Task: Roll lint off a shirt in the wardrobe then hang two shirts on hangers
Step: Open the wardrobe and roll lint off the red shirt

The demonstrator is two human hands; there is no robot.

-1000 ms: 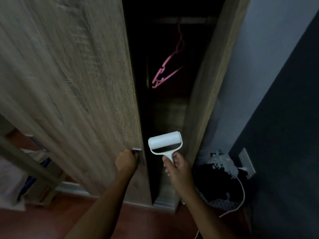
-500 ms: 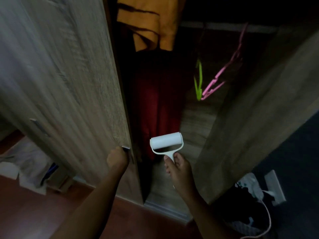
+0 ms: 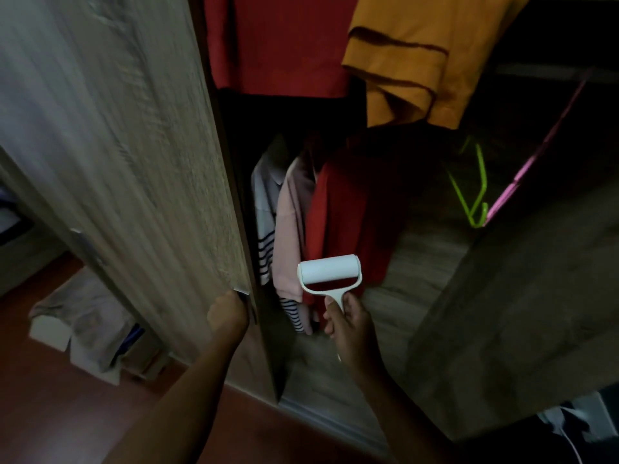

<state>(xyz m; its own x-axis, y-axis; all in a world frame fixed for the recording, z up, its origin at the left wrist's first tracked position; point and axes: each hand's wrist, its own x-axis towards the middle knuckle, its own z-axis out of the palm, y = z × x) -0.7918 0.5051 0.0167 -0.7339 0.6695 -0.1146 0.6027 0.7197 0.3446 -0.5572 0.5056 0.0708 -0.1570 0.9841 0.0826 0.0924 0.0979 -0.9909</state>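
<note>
My left hand [image 3: 227,313] grips the small metal handle [image 3: 242,292] at the edge of the left wardrobe door [image 3: 134,169]. My right hand [image 3: 348,324] holds a white lint roller [image 3: 330,270] by its handle, roller up, in front of the open wardrobe. Inside hang a red shirt [image 3: 348,226], a pink shirt [image 3: 291,229], a striped shirt [image 3: 266,229] and, higher up, an orange shirt [image 3: 405,58] and another red garment [image 3: 278,41]. An empty green hanger [image 3: 475,195] and a pink hanger [image 3: 536,152] hang to the right.
The right wardrobe door [image 3: 522,313] stands open at the right. The wardrobe floor [image 3: 412,262] is wood-patterned. Bags and boxes [image 3: 90,323] sit on the reddish floor at left. A white cable [image 3: 569,440] lies at the lower right.
The left door has swung further open under my left hand, and the view has shifted. More hanging clothes now show inside. My right hand still holds the roller at about the same height.
</note>
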